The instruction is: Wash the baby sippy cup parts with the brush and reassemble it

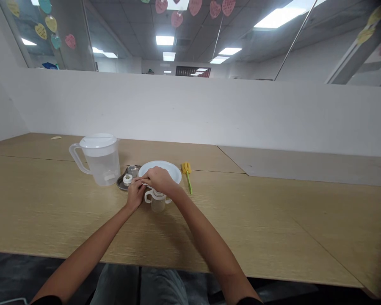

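My left hand [135, 194] and my right hand [159, 178] meet at the fingertips above the table, over the front left of a white plate [174, 168]. Both have their fingers closed in a pinch, and whatever lies between them is too small or hidden to name. Just below my right hand stands a clear baby bottle [158, 205] with white side handles, its top partly covered by that hand. To the left, a dark metal tray [120, 184] holds a white bottle collar [127, 179] and a clear cap [133, 170].
A clear lidded plastic pitcher [103, 163] stands left of the tray. Right of the plate lies a yellow sponge brush [187, 170] with a green handle. A pale flat piece [56, 137] rests far left. A white wall [190, 110] rises behind the wooden table [257, 224].
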Available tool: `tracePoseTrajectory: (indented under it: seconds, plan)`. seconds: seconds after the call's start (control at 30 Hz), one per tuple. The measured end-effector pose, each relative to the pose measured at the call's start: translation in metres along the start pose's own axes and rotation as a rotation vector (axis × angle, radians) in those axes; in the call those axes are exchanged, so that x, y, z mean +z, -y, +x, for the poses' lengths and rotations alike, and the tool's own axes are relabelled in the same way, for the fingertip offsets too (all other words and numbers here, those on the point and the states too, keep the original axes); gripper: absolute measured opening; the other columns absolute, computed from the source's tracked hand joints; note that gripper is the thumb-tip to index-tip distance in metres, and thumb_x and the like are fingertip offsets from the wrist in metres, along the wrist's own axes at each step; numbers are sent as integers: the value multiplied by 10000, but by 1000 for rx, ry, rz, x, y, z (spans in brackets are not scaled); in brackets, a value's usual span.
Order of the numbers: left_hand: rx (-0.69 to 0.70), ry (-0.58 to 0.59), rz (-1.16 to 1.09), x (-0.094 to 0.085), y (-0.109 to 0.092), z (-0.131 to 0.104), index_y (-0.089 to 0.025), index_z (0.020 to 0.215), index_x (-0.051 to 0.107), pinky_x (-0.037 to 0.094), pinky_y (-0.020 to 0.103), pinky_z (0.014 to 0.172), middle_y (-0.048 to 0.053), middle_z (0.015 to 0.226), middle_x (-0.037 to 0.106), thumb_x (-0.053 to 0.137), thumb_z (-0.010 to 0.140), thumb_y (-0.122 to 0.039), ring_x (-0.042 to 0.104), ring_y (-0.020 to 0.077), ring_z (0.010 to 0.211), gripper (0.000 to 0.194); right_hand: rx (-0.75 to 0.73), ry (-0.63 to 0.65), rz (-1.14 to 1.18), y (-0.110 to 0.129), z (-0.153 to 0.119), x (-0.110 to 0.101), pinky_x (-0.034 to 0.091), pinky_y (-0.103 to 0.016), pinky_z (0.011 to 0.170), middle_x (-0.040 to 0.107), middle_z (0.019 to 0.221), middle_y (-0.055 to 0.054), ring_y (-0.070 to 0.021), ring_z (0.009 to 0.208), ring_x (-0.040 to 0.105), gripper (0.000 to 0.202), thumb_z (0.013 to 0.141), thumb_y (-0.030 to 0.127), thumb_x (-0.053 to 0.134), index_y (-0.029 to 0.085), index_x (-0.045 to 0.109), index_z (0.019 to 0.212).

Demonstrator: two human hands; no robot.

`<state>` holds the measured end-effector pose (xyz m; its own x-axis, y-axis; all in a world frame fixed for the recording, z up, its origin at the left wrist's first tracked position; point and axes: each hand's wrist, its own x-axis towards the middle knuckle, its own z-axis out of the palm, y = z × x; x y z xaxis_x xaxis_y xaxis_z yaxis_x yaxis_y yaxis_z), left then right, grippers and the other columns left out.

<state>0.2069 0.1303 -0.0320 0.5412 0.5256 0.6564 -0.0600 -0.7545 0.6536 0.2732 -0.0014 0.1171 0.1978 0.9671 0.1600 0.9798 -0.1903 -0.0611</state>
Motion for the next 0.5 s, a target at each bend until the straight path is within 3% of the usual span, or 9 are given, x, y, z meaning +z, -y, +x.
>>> tracePoseTrajectory:
  seconds: [0.23,0.5]
  plan:
    - [-19,4,-7,-1,-2,0,-192,750,699,454,368,856,74,943,679,520,818,-281,569,220,967,211,13,5,-28,3,0,-1,416,-260,684,691,947,-83,-199,882,623,270,906,328,474,213,709,969]
    - [-36,-13,28,0,-3,1,-178,702,674,463,352,831,72,905,661,529,785,-240,574,217,922,178,-36,-106,-84,11,-7,-5,419,-246,674,657,991,-58,-169,872,604,227,905,276,456,189,663,935]
